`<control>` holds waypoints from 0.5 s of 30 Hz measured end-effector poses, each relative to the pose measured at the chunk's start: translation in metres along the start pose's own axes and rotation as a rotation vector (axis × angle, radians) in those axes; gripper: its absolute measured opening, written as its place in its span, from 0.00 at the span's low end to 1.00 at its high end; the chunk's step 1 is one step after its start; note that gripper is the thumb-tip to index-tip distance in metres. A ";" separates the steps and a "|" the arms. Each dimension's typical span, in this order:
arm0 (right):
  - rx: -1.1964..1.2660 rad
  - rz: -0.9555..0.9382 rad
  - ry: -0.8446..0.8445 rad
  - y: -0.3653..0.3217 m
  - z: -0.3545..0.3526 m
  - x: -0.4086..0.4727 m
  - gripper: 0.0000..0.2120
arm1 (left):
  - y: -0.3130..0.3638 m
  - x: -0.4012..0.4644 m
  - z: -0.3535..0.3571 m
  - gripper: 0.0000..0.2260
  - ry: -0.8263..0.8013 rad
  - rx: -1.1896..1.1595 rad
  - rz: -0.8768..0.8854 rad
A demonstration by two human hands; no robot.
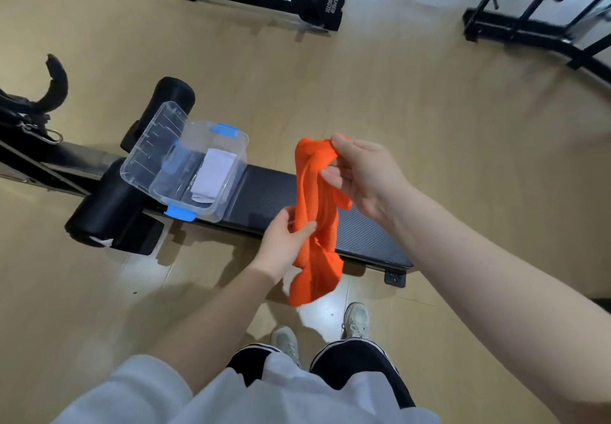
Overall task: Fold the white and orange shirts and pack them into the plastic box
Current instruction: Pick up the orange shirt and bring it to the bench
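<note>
The crumpled bright orange shirt (315, 222) hangs in the air as a twisted rope of cloth, above the near edge of the long black padded gym bench (297, 205) and well to the right of the clear plastic box with blue latches (201, 172), which stands at the bench's left end. The right hand (363, 175) pinches the upper bunch of the fabric between thumb and curled fingers; the left hand (284, 241) grips the cloth lower down, thumb over it, with the tail dangling free below. Inside the box a folded white shirt (213, 175) already lies flat, and the clear lid (153, 145) leans open on the box's far-left side.

So half the job looks done, and the step in hand is opening out the orange garment for folding. To do it well, the hands should find two matching points (the shoulders, most likely) and shake the twist out, then lay the shirt flat on the bare bench surface right of the box. Folding it to the white shirt's width would let it stack neatly on top.
</note>
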State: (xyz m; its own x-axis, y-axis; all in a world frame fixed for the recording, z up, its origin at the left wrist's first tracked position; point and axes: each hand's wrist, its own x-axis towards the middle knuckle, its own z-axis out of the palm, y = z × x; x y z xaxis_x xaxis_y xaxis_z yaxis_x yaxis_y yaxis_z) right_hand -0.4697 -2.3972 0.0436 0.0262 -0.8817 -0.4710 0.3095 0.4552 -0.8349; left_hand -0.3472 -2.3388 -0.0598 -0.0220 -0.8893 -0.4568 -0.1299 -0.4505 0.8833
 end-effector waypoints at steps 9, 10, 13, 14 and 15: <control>-0.551 -0.147 0.152 0.059 -0.039 0.009 0.11 | 0.057 0.008 -0.008 0.13 -0.088 -0.572 -0.123; -0.579 -0.118 0.165 0.075 -0.044 0.002 0.10 | 0.063 0.010 -0.007 0.14 -0.087 -0.619 -0.144; -0.459 0.030 0.053 0.109 -0.060 -0.017 0.13 | 0.076 0.014 -0.001 0.14 -0.105 -0.674 -0.191; -0.417 0.059 -0.005 0.117 -0.064 -0.020 0.17 | 0.079 0.013 0.001 0.15 -0.117 -0.680 -0.198; -0.425 0.048 -0.028 0.126 -0.068 -0.020 0.20 | 0.082 0.012 0.002 0.15 -0.127 -0.678 -0.201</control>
State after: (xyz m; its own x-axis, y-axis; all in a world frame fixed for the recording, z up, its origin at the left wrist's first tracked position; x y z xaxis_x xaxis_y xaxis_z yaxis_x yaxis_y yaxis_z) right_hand -0.4957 -2.3141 -0.0716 0.0589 -0.8585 -0.5095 -0.1119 0.5015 -0.8579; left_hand -0.3605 -2.3867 0.0066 -0.1829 -0.7865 -0.5899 0.4998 -0.5911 0.6331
